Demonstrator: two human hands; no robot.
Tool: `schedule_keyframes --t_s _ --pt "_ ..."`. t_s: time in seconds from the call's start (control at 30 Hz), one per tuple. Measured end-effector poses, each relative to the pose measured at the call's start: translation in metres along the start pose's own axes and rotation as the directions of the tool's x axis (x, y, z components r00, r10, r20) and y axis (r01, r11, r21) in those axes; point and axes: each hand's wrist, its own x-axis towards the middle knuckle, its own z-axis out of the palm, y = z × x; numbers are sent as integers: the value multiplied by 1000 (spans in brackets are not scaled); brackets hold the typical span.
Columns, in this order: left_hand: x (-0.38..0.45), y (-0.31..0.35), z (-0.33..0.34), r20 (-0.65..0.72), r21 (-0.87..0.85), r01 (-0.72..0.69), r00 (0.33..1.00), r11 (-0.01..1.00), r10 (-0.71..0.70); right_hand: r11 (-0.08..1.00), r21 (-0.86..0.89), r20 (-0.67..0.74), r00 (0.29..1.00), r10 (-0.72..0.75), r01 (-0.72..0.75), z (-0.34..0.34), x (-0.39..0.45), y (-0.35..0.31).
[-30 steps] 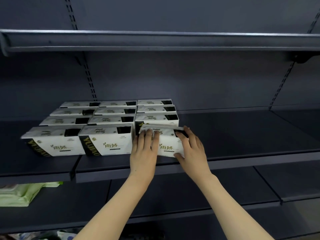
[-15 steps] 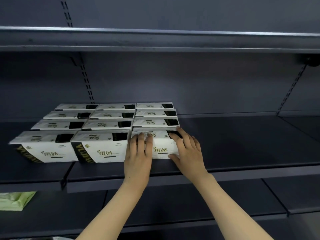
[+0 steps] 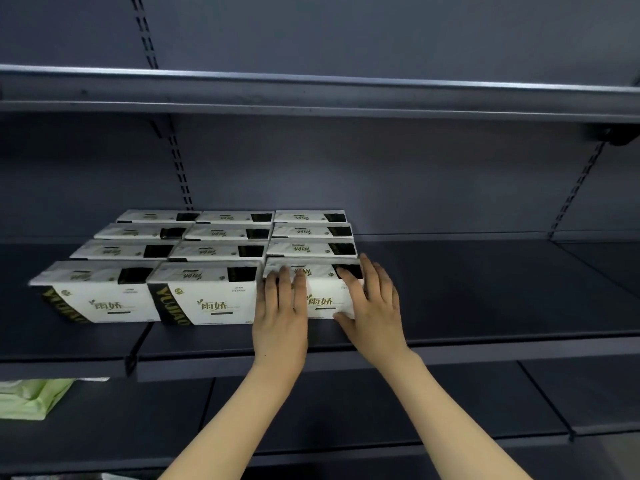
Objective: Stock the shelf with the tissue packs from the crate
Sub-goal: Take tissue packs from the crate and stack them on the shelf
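Note:
A white tissue pack (image 3: 323,301) with green lettering stands on the dark middle shelf (image 3: 485,299), at the right end of the front row. My left hand (image 3: 280,313) presses flat against its front face, fingers straight and reaching its top edge. My right hand (image 3: 372,306) holds the pack's right end, fingers over the top right corner and thumb at the bottom front edge. Several identical packs (image 3: 207,299) fill three columns, lined up behind and to the left. The crate is out of sight.
The upper shelf (image 3: 311,95) overhangs the packs. Bare shelf board stretches to the right of my hands. On the lower shelf (image 3: 381,410), pale green packs (image 3: 31,400) lie at the far left. A slotted upright (image 3: 575,188) runs down the back panel on the right.
The pack in my hands was tilted a second ago; it now sits flat, in line with the front row. Both hands stayed on it.

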Motion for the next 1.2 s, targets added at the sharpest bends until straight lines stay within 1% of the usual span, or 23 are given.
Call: schedule_keyframes --t_s 0.1,0.2,0.37,0.5,0.6,0.73,0.87,1.03,1.2 --pt "-4 -1 -8 43 -45 0 999 999 2 998 -38 -35 998 43 -45 -5 -9 -10" --pt "-14 -4 -18 63 -45 -11 998 999 14 997 -51 -51 997 56 -58 -11 -20 -21" --pt "-44 -10 -38 10 -85 -45 999 995 46 997 -45 -48 997 66 -68 -18 -43 -45" --pt "-83 -21 -45 10 -114 -14 1000 993 16 998 -27 -27 998 59 -60 -19 -72 -68" --pt "-118 -32 -47 48 -118 30 999 993 -25 999 -19 21 999 48 -48 -15 -97 -84" --pt "-165 -49 -51 120 -70 91 989 993 -82 999 5 94 995 38 -39 -7 -133 -106" --pt "-213 -65 -49 212 -24 159 966 987 -150 1000 17 206 978 15 -19 5 -173 -121" --pt "-264 -80 -38 364 66 253 894 965 -260 1000 24 362 932 -10 2 26 -220 -128" --pt "-304 -90 -16 469 110 305 823 946 -320 999 42 510 859 -35 16 53 -253 -130"
